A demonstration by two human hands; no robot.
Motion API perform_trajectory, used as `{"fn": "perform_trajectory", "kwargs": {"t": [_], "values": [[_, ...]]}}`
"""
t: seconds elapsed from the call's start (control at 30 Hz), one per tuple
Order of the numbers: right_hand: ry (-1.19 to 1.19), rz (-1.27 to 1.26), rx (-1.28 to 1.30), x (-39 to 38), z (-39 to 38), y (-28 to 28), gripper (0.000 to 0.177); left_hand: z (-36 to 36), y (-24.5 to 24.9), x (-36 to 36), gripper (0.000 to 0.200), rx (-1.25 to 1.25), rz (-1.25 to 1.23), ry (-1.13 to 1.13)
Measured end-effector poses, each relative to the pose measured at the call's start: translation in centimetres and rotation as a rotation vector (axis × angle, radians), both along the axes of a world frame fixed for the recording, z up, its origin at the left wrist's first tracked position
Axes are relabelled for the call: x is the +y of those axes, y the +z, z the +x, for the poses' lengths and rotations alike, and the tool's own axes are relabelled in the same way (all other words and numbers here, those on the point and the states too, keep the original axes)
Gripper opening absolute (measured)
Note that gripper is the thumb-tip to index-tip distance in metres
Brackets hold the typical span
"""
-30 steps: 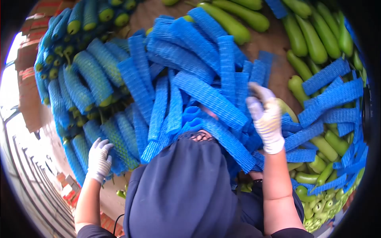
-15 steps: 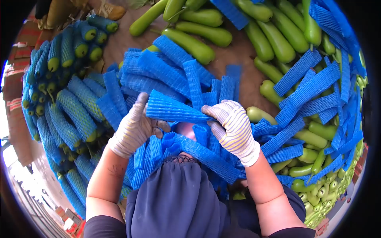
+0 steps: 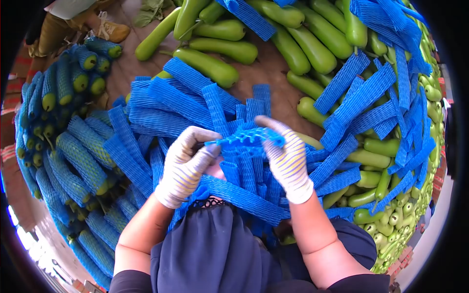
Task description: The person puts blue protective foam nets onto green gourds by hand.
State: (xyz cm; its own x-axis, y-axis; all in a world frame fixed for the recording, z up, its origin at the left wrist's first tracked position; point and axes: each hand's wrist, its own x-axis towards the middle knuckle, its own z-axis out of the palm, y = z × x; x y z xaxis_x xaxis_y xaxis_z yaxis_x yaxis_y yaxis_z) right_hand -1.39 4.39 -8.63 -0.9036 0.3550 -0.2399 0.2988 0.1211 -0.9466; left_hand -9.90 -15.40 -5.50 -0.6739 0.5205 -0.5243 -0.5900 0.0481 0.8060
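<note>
Both hands wear striped, whitish gloves and meet over a heap of blue foam net sleeves [image 3: 171,101]. Between them is one blue net sleeve [image 3: 246,138], bunched up with its edge facing me. My left hand [image 3: 185,161] pinches the sleeve's left end between thumb and fingers. At the sleeve's right end, my right hand [image 3: 287,161] has its thumb against the net and a finger stretched out above it; the net lies between them. More sleeves lie loose beneath both hands.
Green gourds in blue nets [image 3: 80,151] are stacked at the left. Bare green gourds [image 3: 312,49] lie at the top and right, some under loose sleeves [image 3: 361,107]. Another person's shoe [image 3: 113,30] is at the upper left. Brown sheeting [image 3: 264,73] shows between the piles.
The sleeve has turned from lengthwise and flat to bunched, edge toward me. My left hand has closed on its left end. The view has shifted, so the piles appear further left.
</note>
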Motion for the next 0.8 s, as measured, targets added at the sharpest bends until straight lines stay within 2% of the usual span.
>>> {"fn": "perform_trajectory", "kwargs": {"t": [0.07,0.1,0.17,0.23,0.3,0.33,0.37,0.43,0.5,0.57,0.6,0.63,0.7,0.77,0.8], "values": [[-0.065,0.212,0.053,1.7,0.4,-0.7,0.027,-0.4,-1.6,-0.9,0.015,0.123,-0.039,-0.004],[-0.069,0.216,0.049,1.4,0.3,-0.2,0.027,-0.6,-2.0,-1.0,0.014,0.15,-0.072,-0.032],[0.042,0.541,0.111,-0.6,-0.5,0.5,0.022,-0.4,-1.4,0.3,0.014,0.154,-0.089,0.02],[0.117,0.564,0.243,-2.3,-1.2,-0.1,0.018,-0.9,1.2,1.6,0.032,1.416,-0.088,-0.346],[0.135,0.413,0.281,-2.7,-1.6,0.2,0.019,0.6,2.2,2.5,0.043,1.302,0.181,-0.428],[0.062,0.462,0.318,-3.2,-2.1,-0.1,0.02,0.7,2.0,2.7,0.04,1.283,0.111,-0.427],[0.031,0.413,0.359,-2.6,-2.0,0.9,0.02,0.3,0.3,2.7,0.038,1.372,0.025,-0.356],[-0.114,0.285,0.252,-2.5,-1.9,0.4,0.021,-0.7,-1.2,2.6,0.035,1.334,-0.167,-0.262],[-0.125,0.295,0.258,-2.6,-1.8,0.4,0.022,-0.8,-2.8,2.1,0.031,1.354,-0.248,-0.261],[0.079,0.416,0.281,-3.3,-1.5,0.1,0.021,-0.9,-3.8,1.8,0.029,0.92,-0.327,-0.577],[0.151,0.434,0.258,-3.8,-1.0,-0.7,0.021,-1.2,-4.9,2.2,0.031,0.438,-0.096,-0.422],[0.169,0.403,0.258,-4.2,-0.7,-1.3,0.022,-1.8,-5.5,2.2,0.035,0.173,0.037,-0.32],[0.283,0.139,0.114,-4.2,0.0,-1.2,0.019,-1.9,-5.9,2.3,0.041,-0.375,0.567,0.142],[0.331,0.132,0.079,-4.1,0.1,-1.8,0.02,-1.9,-6.4,2.5,0.042,-0.426,0.641,0.182],[0.255,0.103,0.222,-3.8,-0.5,-2.0,0.019,-1.5,-7.0,2.9,0.039,-0.394,0.623,0.221]]}}
